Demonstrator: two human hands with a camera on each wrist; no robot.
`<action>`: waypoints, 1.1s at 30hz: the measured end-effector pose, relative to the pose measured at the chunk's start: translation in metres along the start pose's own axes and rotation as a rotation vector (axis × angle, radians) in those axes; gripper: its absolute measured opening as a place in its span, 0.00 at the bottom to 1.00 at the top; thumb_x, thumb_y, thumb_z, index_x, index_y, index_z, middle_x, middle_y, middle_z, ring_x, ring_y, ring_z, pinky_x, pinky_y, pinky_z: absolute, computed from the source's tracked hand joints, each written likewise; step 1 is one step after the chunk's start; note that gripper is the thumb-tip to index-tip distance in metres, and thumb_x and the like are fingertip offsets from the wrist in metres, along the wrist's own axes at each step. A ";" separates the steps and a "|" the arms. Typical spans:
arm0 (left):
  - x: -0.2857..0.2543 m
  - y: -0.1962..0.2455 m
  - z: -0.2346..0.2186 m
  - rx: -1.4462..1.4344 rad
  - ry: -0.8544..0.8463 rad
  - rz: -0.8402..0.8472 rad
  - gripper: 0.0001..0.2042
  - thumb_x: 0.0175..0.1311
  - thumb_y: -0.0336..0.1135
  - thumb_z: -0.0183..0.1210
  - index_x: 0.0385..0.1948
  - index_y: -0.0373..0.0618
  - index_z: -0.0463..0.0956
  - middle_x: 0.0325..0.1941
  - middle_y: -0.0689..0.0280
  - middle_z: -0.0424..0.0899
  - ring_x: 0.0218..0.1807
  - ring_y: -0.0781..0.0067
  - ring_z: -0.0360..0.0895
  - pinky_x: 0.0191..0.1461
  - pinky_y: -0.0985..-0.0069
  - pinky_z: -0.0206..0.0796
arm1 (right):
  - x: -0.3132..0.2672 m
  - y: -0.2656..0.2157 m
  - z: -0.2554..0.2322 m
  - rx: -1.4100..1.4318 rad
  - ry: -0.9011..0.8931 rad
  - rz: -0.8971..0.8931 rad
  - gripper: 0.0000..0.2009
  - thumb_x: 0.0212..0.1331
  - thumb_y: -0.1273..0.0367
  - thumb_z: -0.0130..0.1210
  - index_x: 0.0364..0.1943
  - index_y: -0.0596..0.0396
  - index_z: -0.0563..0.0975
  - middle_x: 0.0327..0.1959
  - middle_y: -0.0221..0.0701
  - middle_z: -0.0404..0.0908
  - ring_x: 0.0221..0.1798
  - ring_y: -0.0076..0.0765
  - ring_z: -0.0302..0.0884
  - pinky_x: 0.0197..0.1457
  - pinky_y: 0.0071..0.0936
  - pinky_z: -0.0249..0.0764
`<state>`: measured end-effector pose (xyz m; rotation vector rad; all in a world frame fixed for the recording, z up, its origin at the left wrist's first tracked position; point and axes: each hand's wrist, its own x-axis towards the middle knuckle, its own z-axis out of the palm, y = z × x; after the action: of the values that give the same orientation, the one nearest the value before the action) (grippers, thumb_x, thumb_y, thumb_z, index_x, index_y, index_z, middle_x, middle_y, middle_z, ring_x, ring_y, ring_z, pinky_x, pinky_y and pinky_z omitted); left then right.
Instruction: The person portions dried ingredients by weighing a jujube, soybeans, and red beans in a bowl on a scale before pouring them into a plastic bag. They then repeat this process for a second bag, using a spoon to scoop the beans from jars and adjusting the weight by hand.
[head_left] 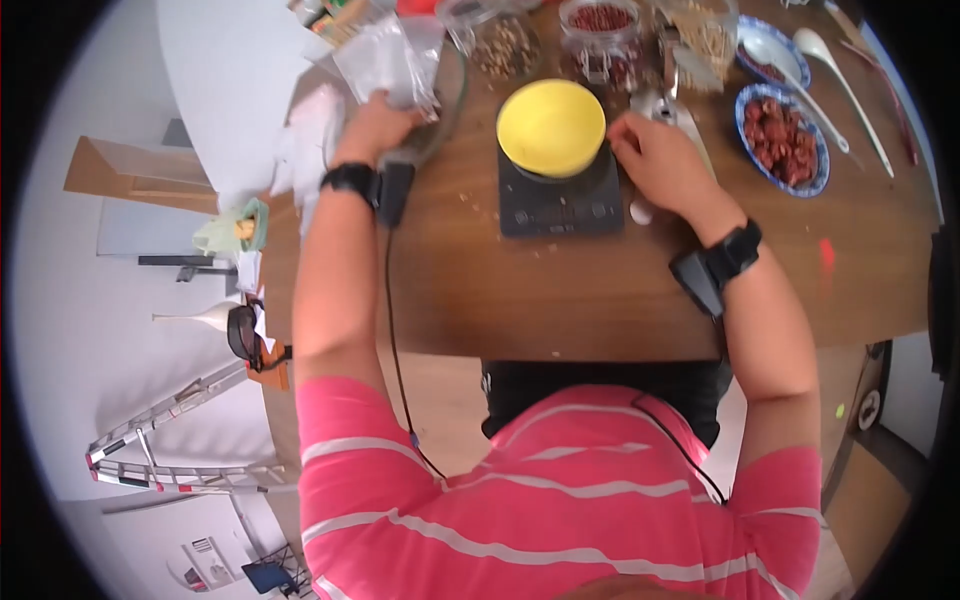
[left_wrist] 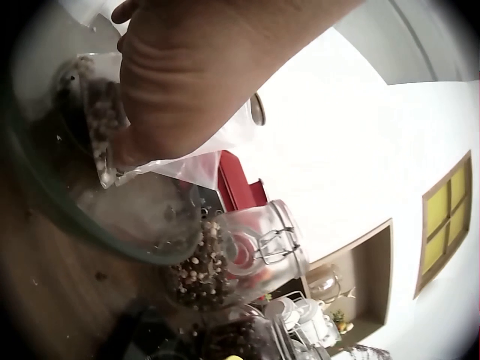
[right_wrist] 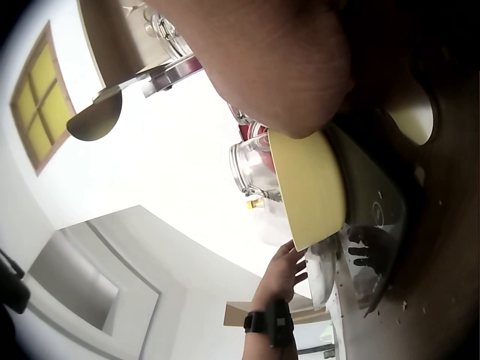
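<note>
My left hand (head_left: 378,130) grips a clear plastic bag (head_left: 390,65) over a glass bowl (head_left: 455,95) at the table's left. In the left wrist view, small pale and brown pieces show inside the bag (left_wrist: 103,112), with the thumb against it. A yellow bowl (head_left: 550,125) stands on a black kitchen scale (head_left: 560,210) in front of the body. Close to that bowl's right side is my right hand (head_left: 665,165), its fingers loosely curled. The right wrist view shows this hand overlapping the top of the yellow bowl (right_wrist: 311,187), most of its fingers hidden.
Behind the scale stand a jar of mixed beans (head_left: 505,48) and a jar of red beans (head_left: 600,20). At the right are a blue-rimmed dish of reddish dried fruit (head_left: 782,140), another blue-rimmed dish (head_left: 775,45) and a long white spoon (head_left: 845,90).
</note>
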<state>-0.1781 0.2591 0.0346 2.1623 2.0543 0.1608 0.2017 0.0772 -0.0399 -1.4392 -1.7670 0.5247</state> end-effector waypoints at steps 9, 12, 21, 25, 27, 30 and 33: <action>0.018 0.006 0.016 -0.185 -0.126 -0.123 0.53 0.50 0.57 0.76 0.67 0.20 0.61 0.61 0.36 0.81 0.66 0.43 0.79 0.69 0.62 0.69 | 0.000 -0.007 -0.006 0.008 -0.048 0.045 0.09 0.67 0.65 0.56 0.43 0.52 0.83 0.33 0.46 0.87 0.39 0.58 0.86 0.45 0.50 0.79; 0.005 0.017 0.018 -0.058 0.015 -0.162 0.47 0.49 0.53 0.73 0.65 0.21 0.65 0.61 0.37 0.82 0.65 0.43 0.81 0.69 0.59 0.71 | 0.001 -0.009 -0.007 -0.010 -0.069 0.095 0.09 0.67 0.65 0.56 0.43 0.52 0.83 0.33 0.46 0.87 0.40 0.58 0.86 0.45 0.51 0.79; -0.003 -0.040 0.005 -0.719 0.258 -0.058 0.17 0.68 0.40 0.54 0.51 0.38 0.81 0.49 0.54 0.89 0.50 0.62 0.86 0.48 0.65 0.78 | 0.001 -0.013 -0.007 -0.015 -0.071 0.094 0.09 0.68 0.65 0.57 0.44 0.53 0.83 0.34 0.44 0.88 0.40 0.56 0.86 0.45 0.48 0.79; -0.083 0.014 -0.028 -1.328 0.230 0.000 0.19 0.71 0.35 0.49 0.59 0.40 0.76 0.57 0.59 0.84 0.53 0.60 0.84 0.52 0.59 0.82 | 0.001 -0.014 -0.006 0.036 -0.051 0.110 0.09 0.67 0.68 0.59 0.45 0.57 0.82 0.35 0.43 0.88 0.40 0.53 0.87 0.45 0.45 0.80; -0.109 0.024 -0.023 -1.590 0.061 0.117 0.22 0.70 0.39 0.48 0.63 0.40 0.73 0.67 0.52 0.79 0.62 0.51 0.82 0.54 0.52 0.84 | 0.002 -0.017 -0.003 0.041 0.014 0.071 0.09 0.67 0.69 0.59 0.45 0.58 0.82 0.37 0.43 0.88 0.39 0.52 0.86 0.44 0.44 0.80; -0.138 0.038 -0.005 -1.895 -0.322 0.292 0.31 0.68 0.45 0.50 0.69 0.35 0.67 0.74 0.39 0.71 0.67 0.33 0.77 0.52 0.44 0.86 | -0.001 -0.034 -0.004 0.071 0.118 0.021 0.09 0.67 0.70 0.60 0.46 0.59 0.82 0.39 0.42 0.86 0.37 0.47 0.84 0.43 0.39 0.79; -0.152 0.044 0.026 -2.078 -0.703 0.422 0.36 0.67 0.48 0.51 0.72 0.32 0.63 0.70 0.34 0.72 0.63 0.24 0.78 0.44 0.46 0.87 | -0.008 -0.053 -0.009 0.123 0.194 -0.026 0.10 0.71 0.67 0.60 0.47 0.60 0.82 0.39 0.38 0.84 0.34 0.37 0.81 0.41 0.31 0.78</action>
<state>-0.1379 0.1046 0.0220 0.8164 0.2371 0.8633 0.1761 0.0535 0.0021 -1.3335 -1.5710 0.4565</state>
